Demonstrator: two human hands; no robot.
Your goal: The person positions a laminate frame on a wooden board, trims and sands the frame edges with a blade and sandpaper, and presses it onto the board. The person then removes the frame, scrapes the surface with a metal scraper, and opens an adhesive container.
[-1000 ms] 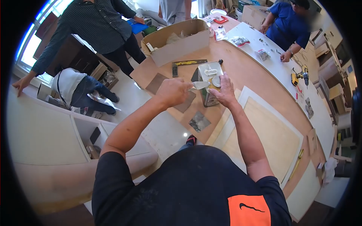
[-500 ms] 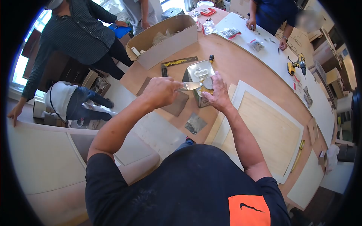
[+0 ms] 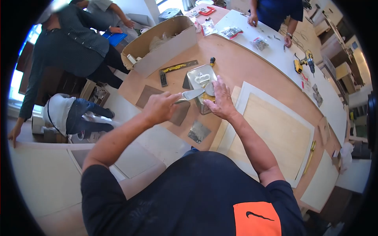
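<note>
My left hand (image 3: 160, 107) is closed around the handle of a putty knife (image 3: 192, 94). The metal blade reaches over the top of a rectangular metal can (image 3: 193, 74), its tip close to a round lid (image 3: 209, 89). My right hand (image 3: 221, 98) curves around the far side of that lid, thumb and fingers at its edge. Yellowish-brown residue marks the can top beside the lid. A dark sheet (image 3: 149, 96) and a smeared metal plate (image 3: 199, 131) lie on the table near the can.
A long cardboard box (image 3: 165, 49), a square tool (image 3: 177, 67) and a small screwdriver (image 3: 212, 61) sit beyond the can. To the right are a pale wood panel (image 3: 271, 133) and a drill (image 3: 303, 63). Other people stand left and across the table.
My left hand has moved down and slightly left, and the putty knife now slants upward toward the lid. The view has shifted a little. A person at left leans differently.
</note>
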